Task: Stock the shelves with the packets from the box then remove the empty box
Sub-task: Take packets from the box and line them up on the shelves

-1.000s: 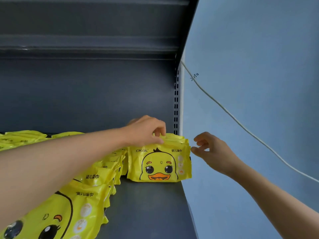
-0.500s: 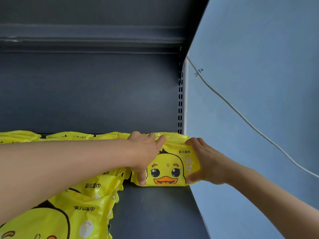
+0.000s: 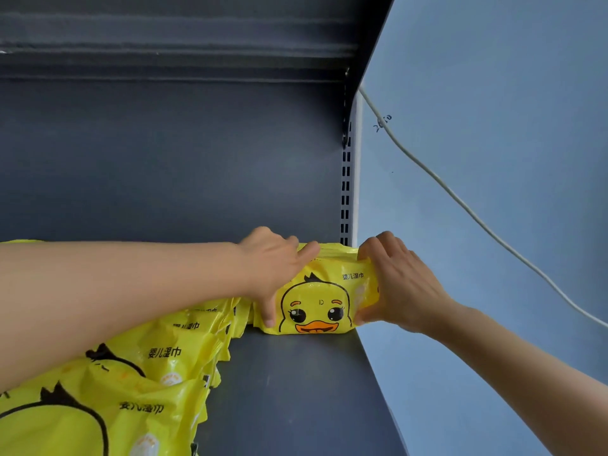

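Note:
A row of yellow duck-face packets [image 3: 316, 304] stands upright at the back right corner of the dark grey shelf [image 3: 296, 390]. My left hand [image 3: 273, 271] holds the row's left end, fingers over the top edge and thumb down the front packet's face. My right hand [image 3: 398, 284] grips the right end, fingers over the top and thumb at the lower corner. More of the same packets [image 3: 138, 373] lie overlapping in a slanted row along the left, under my left forearm. The box is not in view.
The shelf's back panel [image 3: 164, 159] and a slotted upright [image 3: 345, 192] close the rear. A blue wall [image 3: 493, 159] borders the right side, with a white cable [image 3: 460, 199] running diagonally across it. Bare shelf surface lies in front of the held packets.
Both hands went from the packets' top edge to clasping the row at its two ends. The row looks squeezed slightly together, and the view has moved closer.

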A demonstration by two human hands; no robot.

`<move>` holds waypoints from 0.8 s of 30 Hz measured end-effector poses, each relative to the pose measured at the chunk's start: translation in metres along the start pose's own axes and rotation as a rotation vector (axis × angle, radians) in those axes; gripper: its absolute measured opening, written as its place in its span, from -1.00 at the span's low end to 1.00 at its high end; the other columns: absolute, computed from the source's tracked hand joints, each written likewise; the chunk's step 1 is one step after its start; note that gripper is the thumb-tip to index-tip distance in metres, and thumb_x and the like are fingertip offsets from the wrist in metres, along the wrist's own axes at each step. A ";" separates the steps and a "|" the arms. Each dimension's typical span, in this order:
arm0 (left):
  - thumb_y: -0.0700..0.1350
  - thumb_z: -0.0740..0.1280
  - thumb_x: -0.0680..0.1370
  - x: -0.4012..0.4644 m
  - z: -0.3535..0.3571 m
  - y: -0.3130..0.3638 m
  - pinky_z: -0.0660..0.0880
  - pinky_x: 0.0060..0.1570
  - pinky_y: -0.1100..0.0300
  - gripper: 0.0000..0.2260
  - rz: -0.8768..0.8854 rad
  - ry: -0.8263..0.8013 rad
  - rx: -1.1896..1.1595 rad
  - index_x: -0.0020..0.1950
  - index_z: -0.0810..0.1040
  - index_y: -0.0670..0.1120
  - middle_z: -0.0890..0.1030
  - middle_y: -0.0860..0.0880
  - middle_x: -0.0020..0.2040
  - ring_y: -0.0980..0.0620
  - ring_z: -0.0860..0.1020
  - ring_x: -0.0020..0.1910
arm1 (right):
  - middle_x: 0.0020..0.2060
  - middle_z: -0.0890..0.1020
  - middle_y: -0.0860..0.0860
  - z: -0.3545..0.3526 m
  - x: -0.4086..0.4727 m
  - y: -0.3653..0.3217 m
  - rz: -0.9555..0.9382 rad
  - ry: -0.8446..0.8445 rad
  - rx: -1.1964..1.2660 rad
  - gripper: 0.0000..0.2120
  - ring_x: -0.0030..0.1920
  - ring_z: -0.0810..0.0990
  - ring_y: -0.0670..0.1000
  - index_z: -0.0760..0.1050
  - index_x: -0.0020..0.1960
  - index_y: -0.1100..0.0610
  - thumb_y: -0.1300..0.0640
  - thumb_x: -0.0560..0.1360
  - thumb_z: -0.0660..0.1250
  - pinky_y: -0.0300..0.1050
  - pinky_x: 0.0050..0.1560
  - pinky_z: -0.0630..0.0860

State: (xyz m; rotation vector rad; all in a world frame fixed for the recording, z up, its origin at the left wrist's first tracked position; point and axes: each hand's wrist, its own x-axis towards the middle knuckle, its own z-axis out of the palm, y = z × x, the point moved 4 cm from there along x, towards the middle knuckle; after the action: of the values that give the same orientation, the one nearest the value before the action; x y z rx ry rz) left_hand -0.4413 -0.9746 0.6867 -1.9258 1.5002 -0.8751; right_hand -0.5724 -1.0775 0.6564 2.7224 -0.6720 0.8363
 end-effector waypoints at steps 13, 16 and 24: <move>0.23 0.55 0.21 0.002 0.010 -0.015 0.35 -0.18 0.09 -0.04 -0.017 -0.158 -0.304 0.37 0.05 -0.06 0.50 0.01 -0.01 -0.02 0.43 -0.10 | 0.27 0.34 -0.01 -0.005 -0.006 -0.001 0.053 -0.151 0.060 -0.11 0.07 0.47 0.09 0.10 0.36 0.00 -0.15 0.22 0.55 -0.06 -0.02 0.47; 0.18 0.52 0.29 -0.009 0.002 -0.027 0.35 -0.11 0.07 -0.20 -0.044 -0.157 -0.401 0.34 0.15 -0.01 0.51 0.01 0.12 -0.02 0.46 0.02 | 0.37 0.23 0.00 -0.019 -0.013 -0.004 0.095 -0.127 0.150 -0.08 0.25 0.40 0.08 0.07 0.43 -0.01 -0.12 0.26 0.54 -0.04 0.15 0.44; 0.12 0.43 0.43 -0.094 -0.035 -0.076 0.42 0.05 0.15 -0.43 -0.130 0.036 -0.675 0.35 0.28 0.05 0.47 0.03 0.25 0.06 0.44 0.07 | 0.30 0.33 -0.02 -0.070 -0.030 -0.074 -0.019 -0.078 0.277 -0.47 0.22 0.37 0.00 0.26 0.37 0.04 -0.01 0.48 0.36 -0.25 0.02 0.26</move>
State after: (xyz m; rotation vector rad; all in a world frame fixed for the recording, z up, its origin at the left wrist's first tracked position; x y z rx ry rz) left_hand -0.4373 -0.8667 0.7510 -2.5086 1.8713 -0.4784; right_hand -0.5922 -0.9791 0.6909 3.0163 -0.5824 0.8820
